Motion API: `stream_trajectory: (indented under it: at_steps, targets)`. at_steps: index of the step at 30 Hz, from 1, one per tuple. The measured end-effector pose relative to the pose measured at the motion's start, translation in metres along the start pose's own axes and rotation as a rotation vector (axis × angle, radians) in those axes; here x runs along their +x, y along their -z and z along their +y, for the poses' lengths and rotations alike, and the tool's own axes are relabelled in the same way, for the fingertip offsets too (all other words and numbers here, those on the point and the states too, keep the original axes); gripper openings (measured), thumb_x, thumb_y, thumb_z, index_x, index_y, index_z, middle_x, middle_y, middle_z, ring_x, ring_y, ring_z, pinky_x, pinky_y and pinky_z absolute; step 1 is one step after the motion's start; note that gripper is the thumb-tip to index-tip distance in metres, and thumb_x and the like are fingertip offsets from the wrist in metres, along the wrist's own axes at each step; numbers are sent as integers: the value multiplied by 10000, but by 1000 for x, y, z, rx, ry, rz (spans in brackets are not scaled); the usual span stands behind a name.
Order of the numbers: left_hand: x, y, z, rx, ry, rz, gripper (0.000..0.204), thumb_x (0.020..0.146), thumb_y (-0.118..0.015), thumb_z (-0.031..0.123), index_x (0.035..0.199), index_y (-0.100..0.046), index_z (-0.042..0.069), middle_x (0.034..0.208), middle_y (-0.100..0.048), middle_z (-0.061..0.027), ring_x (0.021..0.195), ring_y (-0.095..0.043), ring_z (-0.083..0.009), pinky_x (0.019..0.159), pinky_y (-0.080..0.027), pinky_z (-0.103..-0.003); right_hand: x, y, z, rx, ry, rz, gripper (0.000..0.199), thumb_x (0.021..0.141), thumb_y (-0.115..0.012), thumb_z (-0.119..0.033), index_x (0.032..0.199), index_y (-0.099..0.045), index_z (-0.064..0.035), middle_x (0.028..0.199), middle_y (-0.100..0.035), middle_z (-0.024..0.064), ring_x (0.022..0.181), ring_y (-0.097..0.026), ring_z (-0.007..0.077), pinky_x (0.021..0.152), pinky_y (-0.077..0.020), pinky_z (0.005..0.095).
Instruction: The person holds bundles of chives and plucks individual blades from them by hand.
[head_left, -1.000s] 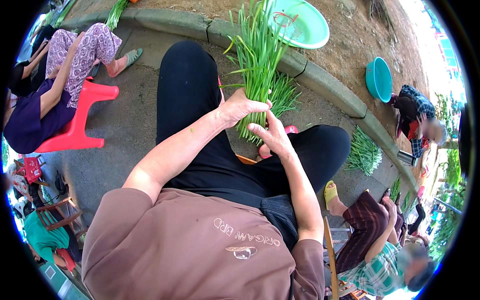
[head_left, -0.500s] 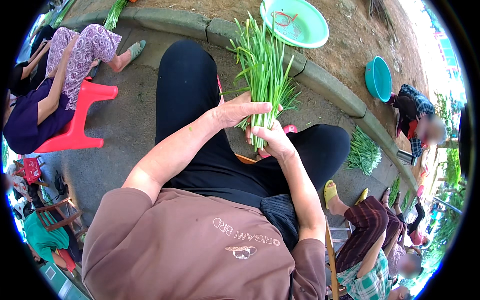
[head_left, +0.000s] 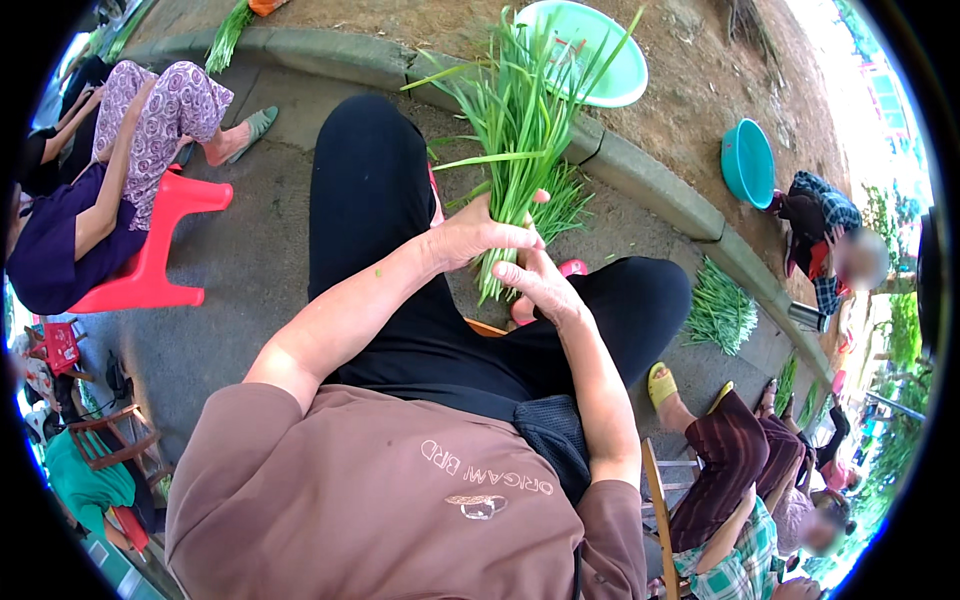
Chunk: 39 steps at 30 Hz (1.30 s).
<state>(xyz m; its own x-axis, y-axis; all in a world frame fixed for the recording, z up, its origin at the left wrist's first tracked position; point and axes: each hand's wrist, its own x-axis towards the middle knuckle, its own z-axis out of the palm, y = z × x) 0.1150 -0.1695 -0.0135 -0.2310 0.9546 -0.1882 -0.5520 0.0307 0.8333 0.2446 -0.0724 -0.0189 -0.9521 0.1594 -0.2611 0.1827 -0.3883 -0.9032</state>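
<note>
A bunch of green chives [head_left: 515,120] stands between my knees, its leaves fanning away from me and its pale stem ends towards me. My left hand [head_left: 482,238] is closed round the stems from the left, its thumb lying across them. From the right, my right hand [head_left: 545,285] grips the lower stems, its thumb against them. Its other fingers are partly hidden. Beyond my hands, more chives [head_left: 562,208] lie on the pavement.
A pale green basin [head_left: 615,70] sits past the stone kerb [head_left: 645,175], a teal basin [head_left: 748,163] farther right. A chive pile [head_left: 720,308] lies beyond my right knee. At left a person sits on a red stool [head_left: 165,245]; other people sit at right near a wooden chair [head_left: 660,505].
The chive leaves have spread wider and tilt more to the sides. My hands have shifted slightly on the stems, and my right thumb has moved left. The whole view has shifted a little.
</note>
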Motion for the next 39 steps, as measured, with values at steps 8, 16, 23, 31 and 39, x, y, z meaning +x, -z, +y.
stream_trajectory:
  at_steps: [8, 16, 23, 31, 39]
  targets:
    - [15, 0, -26, -10, -126, 295, 612, 706, -800, 269, 1171, -494, 14, 962, -570, -28, 904, -547, -128, 790, -459, -272, 9, 5, 28, -634, 94, 233, 667, 689, -786, -392, 1102, -456, 16, 881, -569, 95, 762, -564, 168, 693, -471, 292]
    - [15, 5, -21, -93, -69, 27, 567, 796, -707, 244, 1245, -438, 27, 1149, -519, -52, 1075, -484, -157, 935, -389, -324, 9, 15, 37, -521, 137, 248, 477, 815, -665, -189, 1157, -411, 24, 961, -580, 183, 894, -581, 251, 785, -463, 348]
    - [7, 10, -21, -231, 61, 68, 382, 800, -662, 69, 1155, -530, 23, 1078, -589, -71, 1035, -547, -181, 947, -413, -343, 2, 5, 16, -309, 90, 59, 505, 904, -552, -133, 1315, -309, 31, 1160, -504, 115, 1060, -492, 166, 909, -413, 290]
    - [4, 8, -16, -155, 114, 85, 364, 777, -682, 79, 1117, -561, 28, 1014, -612, -75, 968, -578, -177, 879, -468, -338, 6, 11, 34, -395, 213, 60, 534, 894, -585, -184, 1290, -324, 62, 1124, -523, 135, 1036, -502, 189, 902, -409, 306]
    - [1, 14, -5, 16, -17, 166, 257, 775, -646, 71, 1014, -562, 25, 896, -590, -44, 777, -590, -142, 713, -493, -279, -2, 15, 3, -414, -19, 142, 363, 896, -578, -313, 927, -580, 49, 784, -602, 72, 715, -557, 128, 669, -457, 274]
